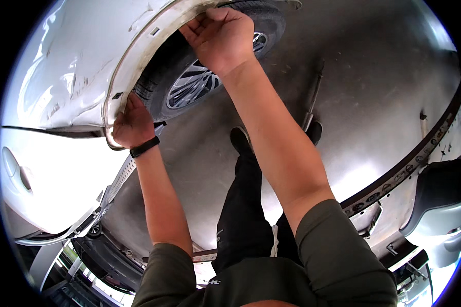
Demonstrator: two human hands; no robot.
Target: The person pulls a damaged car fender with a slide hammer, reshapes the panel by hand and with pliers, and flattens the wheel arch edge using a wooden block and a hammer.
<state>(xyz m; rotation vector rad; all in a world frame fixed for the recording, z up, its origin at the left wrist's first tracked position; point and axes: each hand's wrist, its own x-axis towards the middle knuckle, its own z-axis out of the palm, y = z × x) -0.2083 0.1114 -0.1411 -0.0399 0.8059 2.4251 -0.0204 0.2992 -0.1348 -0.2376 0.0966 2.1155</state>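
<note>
A white car's dented fender (87,56) fills the upper left, and its bare, dirty wheel arch edge (130,62) curves over the tyre. My left hand (133,123), with a black band on the wrist, grips the lower end of that edge, its fingers reaching up inside the lip. Farther up the arch, my right hand (223,42) has its fingers curled at the same edge; some fingertips are hidden behind the lip. Beyond both hands is the wheel (194,84), with silver spokes and a black tyre.
A white car door (51,179) with a handle is at the left. On the grey floor lies a long metal bar (312,105), close to my foot (241,140). A curved dark strip (410,163) runs along the right, with silver-grey car parts (440,222) beyond it.
</note>
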